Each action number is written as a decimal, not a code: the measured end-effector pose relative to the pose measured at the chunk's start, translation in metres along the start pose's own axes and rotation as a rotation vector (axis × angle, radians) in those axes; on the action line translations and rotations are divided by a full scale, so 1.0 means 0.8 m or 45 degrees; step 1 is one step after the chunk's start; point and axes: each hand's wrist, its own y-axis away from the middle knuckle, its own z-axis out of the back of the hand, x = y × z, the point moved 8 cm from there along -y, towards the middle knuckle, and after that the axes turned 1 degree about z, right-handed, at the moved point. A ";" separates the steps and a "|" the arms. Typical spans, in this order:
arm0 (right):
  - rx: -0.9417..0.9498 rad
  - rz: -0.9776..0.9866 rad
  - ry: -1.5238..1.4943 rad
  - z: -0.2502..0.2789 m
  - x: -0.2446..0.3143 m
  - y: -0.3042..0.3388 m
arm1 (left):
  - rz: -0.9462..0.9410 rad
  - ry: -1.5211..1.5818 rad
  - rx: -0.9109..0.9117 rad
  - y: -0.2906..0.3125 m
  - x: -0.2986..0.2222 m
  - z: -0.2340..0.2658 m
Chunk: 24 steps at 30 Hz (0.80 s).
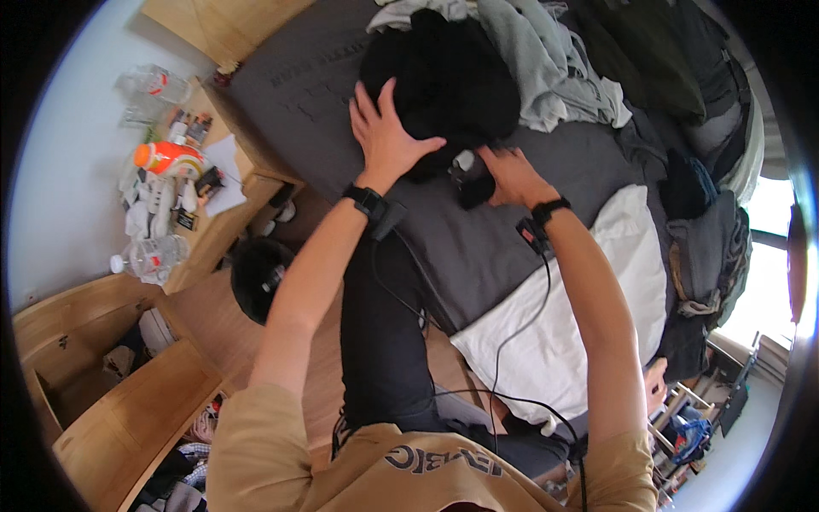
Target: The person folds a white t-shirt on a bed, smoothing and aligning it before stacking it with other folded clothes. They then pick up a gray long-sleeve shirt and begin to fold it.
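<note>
A bulky black cloth bundle (444, 81) lies on the dark grey bed sheet (503, 247); its folds are too dark to tell which garment it is. Against its left side rests my left hand (388, 141), fingers spread and thumb stretched to the right. My right hand (512, 177) is at the bundle's lower right edge, with its fingers bent around black fabric. Between the two hands a small pale grey patch (463, 160) shows, its kind unclear. Each wrist wears a black band with a cable.
Grey clothes (550, 72) lie beyond the bundle to the right, with dark clothes (631, 51) past them. A white cloth (563, 316) covers the bed's near right part. Bottles crowd a wooden bedside table (256, 189) at left. A black round object (256, 280) stands below it.
</note>
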 end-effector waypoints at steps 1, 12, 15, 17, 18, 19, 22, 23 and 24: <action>0.044 0.007 0.051 -0.003 0.008 0.002 | 0.317 0.106 0.168 0.001 0.026 -0.013; -0.145 0.202 0.322 0.030 0.034 -0.090 | -0.249 0.118 -0.094 -0.174 0.023 -0.038; -0.245 0.181 0.210 0.054 0.002 -0.146 | -0.275 0.085 -0.284 -0.209 0.046 -0.015; -0.388 0.184 0.291 0.054 0.004 -0.183 | -0.103 0.043 -0.247 -0.222 0.073 -0.015; -0.402 0.167 0.317 0.047 0.005 -0.196 | -0.043 0.072 -0.156 -0.227 0.087 -0.018; -0.394 0.142 0.351 0.039 0.003 -0.205 | 0.028 0.052 -0.058 -0.225 0.102 -0.025; -0.398 0.048 0.308 0.023 -0.003 -0.197 | 0.017 0.072 0.079 -0.196 0.129 -0.041; -0.407 0.089 0.319 0.023 0.000 -0.183 | -0.032 0.073 0.053 -0.184 0.133 -0.042; -0.589 0.166 0.414 0.033 0.013 -0.155 | -0.028 0.120 0.081 -0.170 0.140 -0.046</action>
